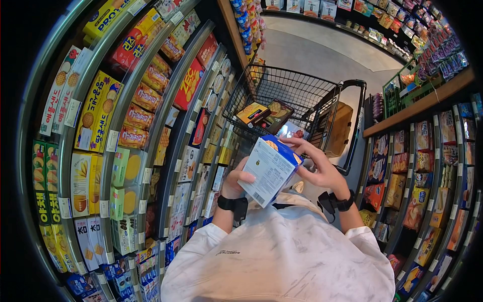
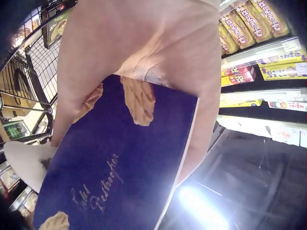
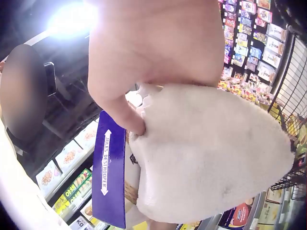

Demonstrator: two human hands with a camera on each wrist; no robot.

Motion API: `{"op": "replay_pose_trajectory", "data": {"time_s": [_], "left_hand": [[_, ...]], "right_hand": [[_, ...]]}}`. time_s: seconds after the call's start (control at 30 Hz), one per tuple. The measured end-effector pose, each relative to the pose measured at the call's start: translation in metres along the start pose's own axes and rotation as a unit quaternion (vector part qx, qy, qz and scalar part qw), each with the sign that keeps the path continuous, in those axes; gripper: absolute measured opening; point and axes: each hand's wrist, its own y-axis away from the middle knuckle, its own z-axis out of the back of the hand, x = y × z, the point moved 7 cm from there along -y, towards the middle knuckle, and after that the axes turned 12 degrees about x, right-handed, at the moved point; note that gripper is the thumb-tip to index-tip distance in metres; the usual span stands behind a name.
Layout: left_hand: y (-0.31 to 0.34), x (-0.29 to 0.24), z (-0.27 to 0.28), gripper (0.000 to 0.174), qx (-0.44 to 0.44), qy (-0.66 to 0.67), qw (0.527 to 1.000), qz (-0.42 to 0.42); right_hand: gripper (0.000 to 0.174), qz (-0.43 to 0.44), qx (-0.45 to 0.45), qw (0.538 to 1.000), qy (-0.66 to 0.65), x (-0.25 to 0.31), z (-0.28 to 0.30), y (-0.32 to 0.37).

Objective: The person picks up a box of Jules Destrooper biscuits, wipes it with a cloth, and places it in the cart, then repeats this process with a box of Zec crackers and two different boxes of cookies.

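Holding blue-and-white box [image 1: 269,171]; left hand [image 1: 236,179]

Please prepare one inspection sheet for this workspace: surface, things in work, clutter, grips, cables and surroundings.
Surface: no table seen; grey floor around the black wire cart.
Job's things: one blue and white box, held tilted, its white printed face towards the head camera.
Clutter: packages in the cart, including a yellow and black box and a dark box.
Left grip: holds the box, thumb on its white face.
Right grip: at the box's blue side; whether it pinches is unclear.
Cables: nothing clearly seen.
Surroundings: left shelves and right shelves with packaged goods.
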Motion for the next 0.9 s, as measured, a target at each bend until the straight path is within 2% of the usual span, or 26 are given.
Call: {"op": "replay_pose_trajectory", "data": {"time_s": [0.03, 0.13, 0.33, 0.43, 0.53, 0.57, 0.6, 0.67, 0.7, 0.77, 0.8, 0.87, 0.9], "left_hand": [[-0.001, -0.001, -0.001, 0.081, 0.004, -0.002, 1.0, 0.0], [-0.003, 0.002, 0.005, 0.079, -0.009, 0.004, 1.0, 0.01], [-0.01, 0.001, -0.005, 0.077, -0.015, 0.058, 0.998, 0.033], [-0.012, -0.003, -0.015, 0.076, -0.012, 0.049, 0.998, 0.04], [-0.014, -0.005, -0.019, 0.074, 0.005, 0.008, 0.999, 0.033], [-0.015, -0.006, -0.02, 0.073, 0.018, -0.016, 0.999, 0.023], [-0.015, -0.007, -0.019, 0.073, 0.018, -0.016, 0.999, 0.023], [-0.013, -0.01, -0.012, 0.075, -0.008, -0.005, 1.0, 0.003], [-0.013, -0.009, -0.008, 0.075, -0.009, -0.005, 1.0, 0.003], [-0.012, -0.011, 0.006, 0.076, -0.024, 0.06, 0.996, -0.056], [-0.011, -0.011, 0.008, 0.076, -0.024, 0.06, 0.996, -0.056], [-0.009, -0.015, 0.009, 0.076, -0.001, 0.083, 0.993, -0.082], [-0.008, -0.016, 0.01, 0.076, -0.001, 0.083, 0.993, -0.083]], "right_hand": [[0.032, 0.01, 0.021, 0.999, 0.029, 0.0, -0.001, 0.001], [0.042, 0.043, 0.007, 0.994, 0.103, 0.013, 0.001, 0.003], [0.056, 0.017, -0.004, 1.0, 0.016, 0.011, -0.001, 0.007], [0.051, -0.022, -0.025, 0.999, 0.007, -0.004, -0.004, 0.01], [0.053, -0.011, -0.037, 0.998, 0.05, -0.006, 0.0, 0.008], [0.044, -0.005, -0.044, 0.996, 0.081, -0.004, 0.003, 0.008], [0.044, -0.005, -0.043, 0.996, 0.082, -0.004, 0.005, 0.009], [0.032, -0.099, -0.051, 0.989, 0.095, -0.013, 0.011, 0.013], [0.032, -0.099, -0.05, 0.989, 0.095, -0.014, 0.01, 0.014], [0.026, -0.105, -0.13, 0.985, 0.037, -0.02, 0.019, 0.019], [0.026, -0.105, -0.129, 0.985, 0.037, -0.021, 0.018, 0.017], [0.024, -0.054, -0.211, 0.975, -0.033, -0.02, 0.024, 0.019], [0.027, -0.07, -0.221, 0.97, -0.076, -0.025, 0.025, 0.02]]}}
